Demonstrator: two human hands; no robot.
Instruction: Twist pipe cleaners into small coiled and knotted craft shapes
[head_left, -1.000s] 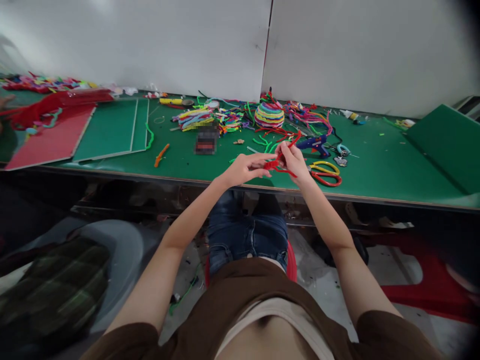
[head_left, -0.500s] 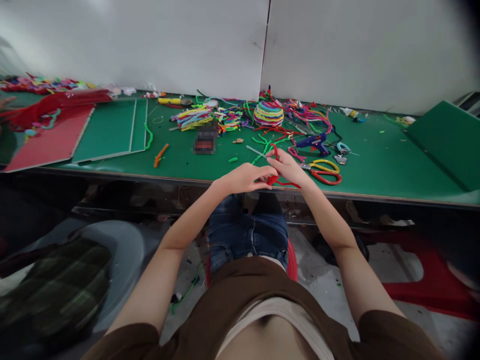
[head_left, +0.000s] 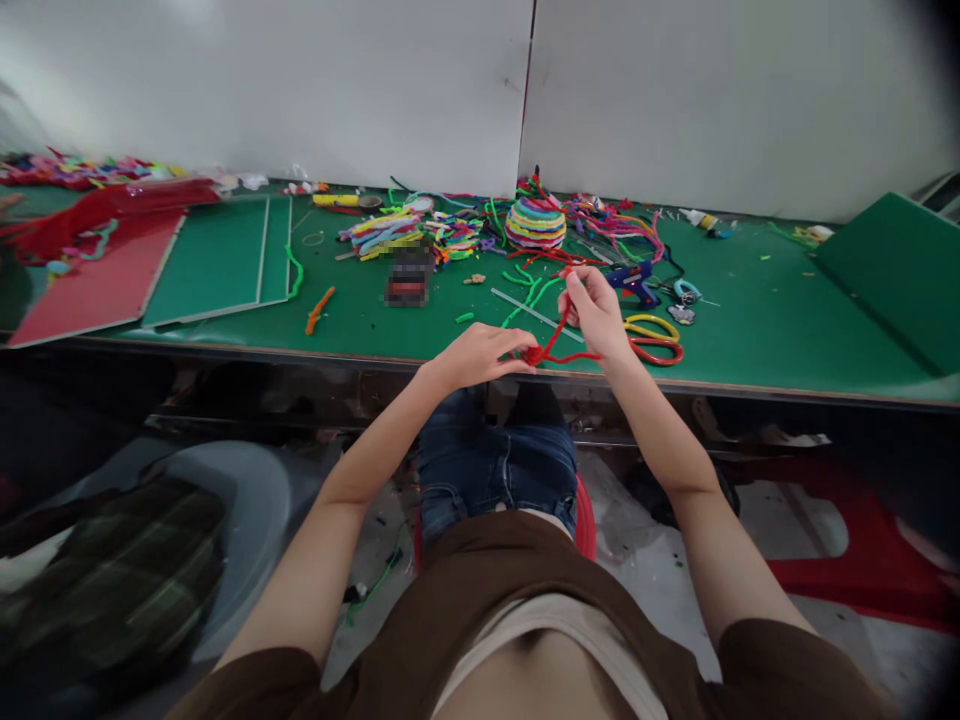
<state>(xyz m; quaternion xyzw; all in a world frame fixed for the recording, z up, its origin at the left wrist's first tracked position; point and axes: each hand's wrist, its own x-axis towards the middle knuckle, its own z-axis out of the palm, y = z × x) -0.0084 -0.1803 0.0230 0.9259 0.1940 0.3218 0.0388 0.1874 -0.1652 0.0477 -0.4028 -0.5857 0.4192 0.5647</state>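
My left hand (head_left: 489,355) is closed on a small red bundle (head_left: 533,355) of fuzzy stem at the table's front edge. Two red strands run from that bundle to the right. One rises to my right hand (head_left: 594,308), pinched between thumb and fingers; the other lies low and passes by my right wrist. Beneath the hands, a clear glue stick (head_left: 525,308) and green fuzzy stems (head_left: 534,290) rest on the green table. Scissors (head_left: 654,351) with yellow and red handles lie just right of my right wrist, and a blue glue gun (head_left: 634,284) is behind that hand.
A striped ball (head_left: 535,224) stands near the wall among piles of coloured stems (head_left: 386,235). A dark, blurred box (head_left: 409,275) and an orange stem (head_left: 320,311) lie left. Green boards (head_left: 217,260) are at the left, another green board (head_left: 896,285) at the right.
My right hand has moved right and slightly up, away from my left hand, drawing out the red strand. My left hand has shifted slightly left with the bundle.
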